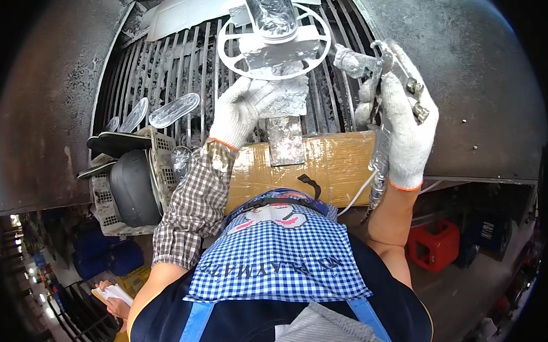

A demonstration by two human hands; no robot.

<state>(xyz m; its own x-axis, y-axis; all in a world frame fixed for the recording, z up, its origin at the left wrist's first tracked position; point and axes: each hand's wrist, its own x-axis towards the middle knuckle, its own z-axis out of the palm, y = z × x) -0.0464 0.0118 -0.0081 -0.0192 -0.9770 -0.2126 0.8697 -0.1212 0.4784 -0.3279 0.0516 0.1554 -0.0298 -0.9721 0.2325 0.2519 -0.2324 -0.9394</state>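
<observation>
My right hand [411, 136], in a white knit glove, is closed around a paint-crusted spray gun [357, 63] with metal knobs; its nozzle end points left. Just below the near rim of a white spoked wheel [223, 48] is my gloved left hand [234, 112], palm up with the fingers stretched out. Whether its fingertips touch the rim, I cannot tell. A shiny silver sole-shaped piece [270, 15] stands above the wheel's centre. Beneath the wheel is a paint-caked support [287, 99], with a metal plate [285, 148] in front of it.
Silver sole-shaped pieces [175, 110] lie on the bar grating [193, 53] at left. A basket [161, 161] holds dark curved pieces [134, 187]. A taped brown box [341, 158] spans the front. Metal walls flank the grating. Right below are a red container [433, 246] and hose [361, 192]. Another person's hands [117, 307] hold paper.
</observation>
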